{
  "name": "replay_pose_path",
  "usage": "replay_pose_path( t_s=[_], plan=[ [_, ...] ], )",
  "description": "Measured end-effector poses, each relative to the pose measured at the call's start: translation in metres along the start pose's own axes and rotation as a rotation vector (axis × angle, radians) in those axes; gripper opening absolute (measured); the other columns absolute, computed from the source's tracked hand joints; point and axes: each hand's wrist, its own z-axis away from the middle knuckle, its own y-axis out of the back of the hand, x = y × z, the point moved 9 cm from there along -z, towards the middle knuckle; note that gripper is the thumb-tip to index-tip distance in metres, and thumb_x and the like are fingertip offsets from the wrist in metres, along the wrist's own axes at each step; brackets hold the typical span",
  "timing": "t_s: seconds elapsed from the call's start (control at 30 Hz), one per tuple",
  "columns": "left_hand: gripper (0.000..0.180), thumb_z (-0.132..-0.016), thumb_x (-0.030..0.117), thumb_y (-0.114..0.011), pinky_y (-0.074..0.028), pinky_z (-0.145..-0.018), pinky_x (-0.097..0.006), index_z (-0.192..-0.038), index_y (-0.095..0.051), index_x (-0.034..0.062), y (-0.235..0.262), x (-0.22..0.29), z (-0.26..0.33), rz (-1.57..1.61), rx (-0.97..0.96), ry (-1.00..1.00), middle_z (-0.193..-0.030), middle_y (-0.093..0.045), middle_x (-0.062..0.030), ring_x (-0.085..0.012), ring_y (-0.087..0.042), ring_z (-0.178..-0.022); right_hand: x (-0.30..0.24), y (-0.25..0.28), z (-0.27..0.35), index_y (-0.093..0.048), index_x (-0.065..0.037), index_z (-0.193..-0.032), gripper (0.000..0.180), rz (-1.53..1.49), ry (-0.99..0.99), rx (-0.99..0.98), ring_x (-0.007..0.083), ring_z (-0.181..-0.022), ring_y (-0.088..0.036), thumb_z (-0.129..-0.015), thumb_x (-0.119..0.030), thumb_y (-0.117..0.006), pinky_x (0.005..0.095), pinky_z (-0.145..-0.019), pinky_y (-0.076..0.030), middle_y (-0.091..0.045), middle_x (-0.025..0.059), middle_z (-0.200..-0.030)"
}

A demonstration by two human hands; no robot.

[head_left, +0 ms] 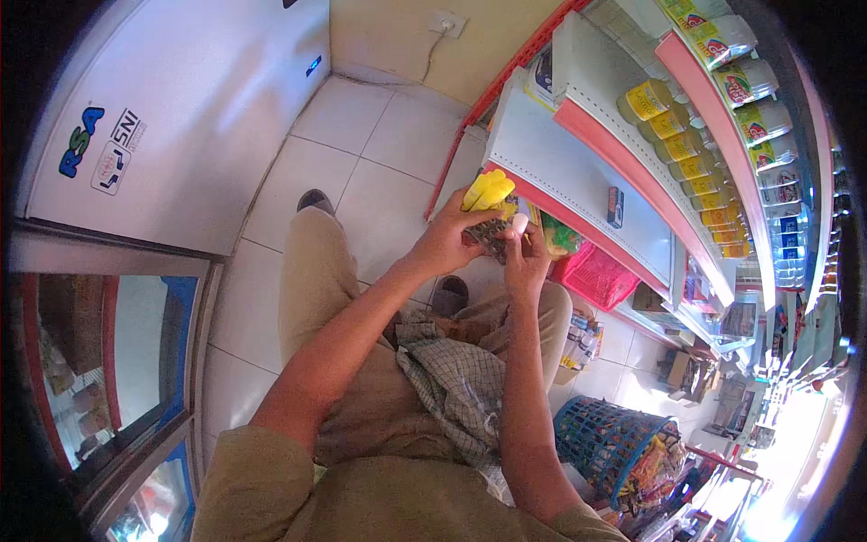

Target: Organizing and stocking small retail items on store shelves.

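Observation:
Both of my hands are raised together in front of the lower shelf. In my left hand [449,237] are a bright yellow bundle [491,190] with rounded, finger-like lobes and, below it, a dark speckled packet [488,237]. The exact kind of either thing cannot be made out. My right hand [526,260] is closed at the packet's right edge, its fingertips pinched there. A small pale thing [519,224] shows by those fingertips, too small to name. Across my lap lies a grey checked cloth [452,370].
Shelves with red edges [623,163] rise on the right, holding yellow-labelled bottles [682,144]. A pink basket [601,275] sits under the lowest shelf. To my lower right stands a blue basket [587,438] full of packets. A large white appliance [208,108] flanks the tiled floor at left.

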Motion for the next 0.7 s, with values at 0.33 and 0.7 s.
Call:
replay_pose_path(
  t_s=[0.33, 0.7],
  plan=[
    [0.056, -0.064, 0.004, -0.075, -0.038, -0.104, -0.04, -0.118, -0.062, 0.0159, 0.002, -0.002, 0.002, 0.068, 0.069, 0.006, -0.136, -0.034, -0.0203, -0.0369, -0.041, -0.125, 0.009, -0.001, 0.002, -0.06, 0.002, -0.099, 0.017, -0.249, -0.09, 0.12, 0.0065, -0.065, -0.053, -0.089, -0.012, -0.062, 0.0203, -0.061, -0.044, -0.059, 0.0009, -0.075],
    [0.056, -0.065, 0.001, -0.072, -0.039, -0.102, -0.038, -0.118, -0.062, 0.0154, 0.008, -0.005, 0.004, 0.054, 0.119, 0.041, -0.135, -0.035, -0.0195, -0.0364, -0.042, -0.124, 0.018, -0.013, 0.0, -0.061, 0.0, -0.091, 0.014, -0.171, -0.156, 0.032, 0.0066, -0.063, -0.053, -0.087, -0.012, -0.066, 0.0206, -0.058, -0.044, -0.06, 0.0013, -0.073]
  ],
)
